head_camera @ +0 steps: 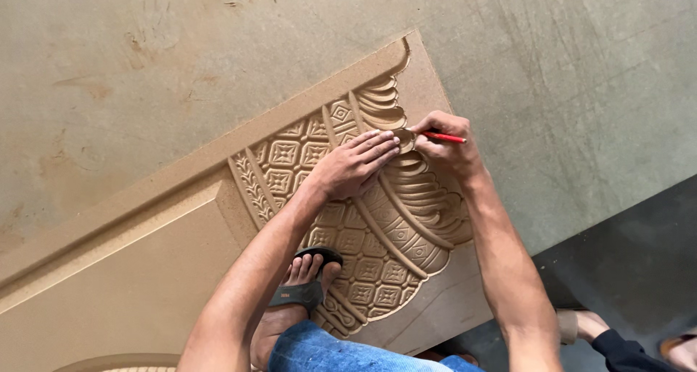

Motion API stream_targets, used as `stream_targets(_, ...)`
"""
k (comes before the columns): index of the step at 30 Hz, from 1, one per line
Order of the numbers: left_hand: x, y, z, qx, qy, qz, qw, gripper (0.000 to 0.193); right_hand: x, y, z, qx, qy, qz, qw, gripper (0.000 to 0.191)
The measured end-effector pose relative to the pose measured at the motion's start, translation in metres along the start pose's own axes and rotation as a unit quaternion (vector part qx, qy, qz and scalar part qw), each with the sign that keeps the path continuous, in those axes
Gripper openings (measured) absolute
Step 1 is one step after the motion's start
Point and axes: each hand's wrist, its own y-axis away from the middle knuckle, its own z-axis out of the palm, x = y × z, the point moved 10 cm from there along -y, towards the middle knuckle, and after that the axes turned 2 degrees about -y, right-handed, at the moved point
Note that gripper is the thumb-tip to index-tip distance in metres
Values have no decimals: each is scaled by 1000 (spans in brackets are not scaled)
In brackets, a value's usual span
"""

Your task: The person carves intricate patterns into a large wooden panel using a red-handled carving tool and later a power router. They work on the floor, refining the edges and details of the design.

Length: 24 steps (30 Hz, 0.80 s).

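step in hand: marking/tracing on a carved panel [218, 219] w/ a red pencil [444, 137]. panel is a big brown board, looks like mdf, lying flat on the grey floor [566, 67], running diag from lower left to upper right. carved zone in the middle: lattice of small flower squares, a leaf strip at its left edge, curved ribbed bands + stacked scallop folds on the right.

right hand [444, 148] is closed on the pencil, fingers pinched round it, tip end pointing left toward a small round disc [405, 140] that sits on the scallop folds. can't tell if the tip actually touches the wood, fingers hide it. left hand [356, 165] lies flat, fingers together and stretched out, fingertips pressing on/at the disc's left edge, palm on the lattice. hands are close, nearly meeting at the disc, not clasped.

person squats on the panel: foot in a dark sandal [305, 285] on the lower carving, blue jeans knee [327, 350] at bottom. another person's sleeve + hand [617, 343] at bottom right on the darker floor, well apart.

judgement: mid-step, disc held as a template while the pencil goes round it. next move calls for left hand keeping firm so the disc doesn't slip on the uneven ribs, pencil hugging the edge, light pressure, wrist turning rather than the disc.
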Motion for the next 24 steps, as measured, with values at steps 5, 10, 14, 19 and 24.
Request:
stream_targets(5, 1, 0, -1, 3, 3, 2, 1000, 58, -4, -2, 1, 0, 23, -32, 999, 12)
stream_targets(10, 1, -1, -1, 3, 6, 3, 1000, 57, -2, -3, 3, -12, 31, -34, 999, 13)
stream_targets(14, 2, -1, -1, 3, 7, 5, 1000, 58, 5, 0, -2, -8, 7, 0, 1000, 13)
stream_targets(19, 1, -2, -4, 1, 10, 3, 1000, 58, -5, -3, 9, -23, 14, -70, 997, 12)
stream_targets(24, 3, -4, -8, 12, 24, 6, 1000, 57, 5, 1, -3, -7, 21, -31, 999, 12)
